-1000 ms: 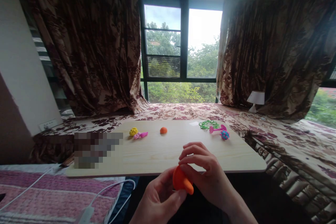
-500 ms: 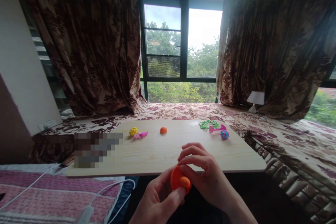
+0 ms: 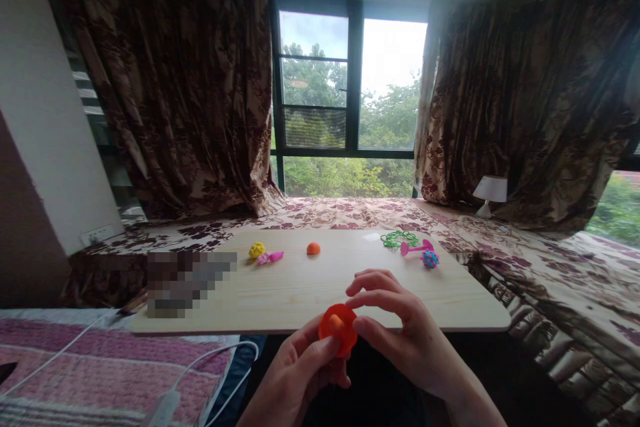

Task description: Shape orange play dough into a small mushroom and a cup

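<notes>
A round orange-red piece (image 3: 325, 328), like a shallow cup or cap with a lighter orange knob in its middle, sits between the thumb and fingers of my left hand (image 3: 295, 370). Its open face is turned up toward me, just past the table's near edge. My right hand (image 3: 410, 323) is at the piece's right rim, thumb and fingertips close beside it and fingers spread. Whether the thumb touches the rim is unclear. Farther back on the table lies an orange dome-shaped piece (image 3: 313, 249), apart from both hands.
The pale wooden table (image 3: 280, 300) bears a yellow lumpy piece (image 3: 257, 250), a pink twisted piece (image 3: 271, 257), a green stringy tangle (image 3: 399, 238), a pink dumbbell-like toy (image 3: 416, 249) and a blue-pink spiky ball (image 3: 430, 259). A white cable (image 3: 215, 351) hangs left.
The orange-red piece has shifted slightly up and left and tilted, its knob now nearer the middle. My right thumb has drawn back from its face to the rim.
</notes>
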`<state>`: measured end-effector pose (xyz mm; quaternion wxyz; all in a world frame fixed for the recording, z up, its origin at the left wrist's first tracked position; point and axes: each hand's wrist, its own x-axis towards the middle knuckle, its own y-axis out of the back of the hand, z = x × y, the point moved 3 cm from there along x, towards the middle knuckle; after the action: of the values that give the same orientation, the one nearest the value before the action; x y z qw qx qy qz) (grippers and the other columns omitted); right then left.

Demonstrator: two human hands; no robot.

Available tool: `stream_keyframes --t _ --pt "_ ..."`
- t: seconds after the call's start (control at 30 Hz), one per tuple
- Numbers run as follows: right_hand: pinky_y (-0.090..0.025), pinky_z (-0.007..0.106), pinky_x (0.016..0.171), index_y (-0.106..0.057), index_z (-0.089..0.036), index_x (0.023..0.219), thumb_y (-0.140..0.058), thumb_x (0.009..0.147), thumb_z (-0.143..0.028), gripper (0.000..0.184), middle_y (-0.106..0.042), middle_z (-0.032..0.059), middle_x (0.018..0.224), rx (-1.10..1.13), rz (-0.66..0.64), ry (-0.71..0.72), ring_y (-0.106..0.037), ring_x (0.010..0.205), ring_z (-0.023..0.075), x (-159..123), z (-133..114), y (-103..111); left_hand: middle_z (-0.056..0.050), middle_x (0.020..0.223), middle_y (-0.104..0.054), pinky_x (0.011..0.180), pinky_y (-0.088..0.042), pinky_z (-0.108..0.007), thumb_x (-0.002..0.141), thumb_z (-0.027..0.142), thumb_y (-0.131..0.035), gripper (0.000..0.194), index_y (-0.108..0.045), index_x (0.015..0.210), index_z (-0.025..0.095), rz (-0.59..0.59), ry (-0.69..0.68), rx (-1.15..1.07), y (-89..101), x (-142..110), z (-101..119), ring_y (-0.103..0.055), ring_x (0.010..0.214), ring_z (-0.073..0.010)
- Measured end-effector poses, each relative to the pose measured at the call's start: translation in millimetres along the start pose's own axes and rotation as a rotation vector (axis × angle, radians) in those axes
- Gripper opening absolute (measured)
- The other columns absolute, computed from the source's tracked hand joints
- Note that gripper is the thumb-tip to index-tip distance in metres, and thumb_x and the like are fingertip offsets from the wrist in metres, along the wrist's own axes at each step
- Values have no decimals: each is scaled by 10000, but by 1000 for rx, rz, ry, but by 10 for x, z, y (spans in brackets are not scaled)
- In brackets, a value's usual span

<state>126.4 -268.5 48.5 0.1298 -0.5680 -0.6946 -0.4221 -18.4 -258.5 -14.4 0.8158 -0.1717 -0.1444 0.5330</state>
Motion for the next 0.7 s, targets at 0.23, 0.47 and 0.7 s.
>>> stream_keyframes --t 0.23,0.47,0.7 --pt "-401 286 899 -646 -224 863 -582 773 -107 161 -574 24 990 24 -23 -54 -476 1027 162 19 108 -107 -64 697 -592 562 -474 -309 773 453 -487 434 -629 1017 123 -30 93 -145 81 103 -40 -523 537 -131" --pt "-396 292 899 -645 -199 845 -563 799 -168 99 -579 37 995 107 16 -134 -502 1000 166 -4 191 -104 -59 687 -605 546 -465 -263 734 356 -586 294 -666 879 112 69 32 -66 167 138 -97 -528 556 -122" --pt "-353 321 915 -681 -195 835 -622 757 -201 98 -588 38 987 350 29 -201 -494 1001 193 -8 282 -151 -51 712 -610 612 -478 -304 759 387 -550 308 -661 908 141 174 -53 197 178 75 -51 -546 596 -146"
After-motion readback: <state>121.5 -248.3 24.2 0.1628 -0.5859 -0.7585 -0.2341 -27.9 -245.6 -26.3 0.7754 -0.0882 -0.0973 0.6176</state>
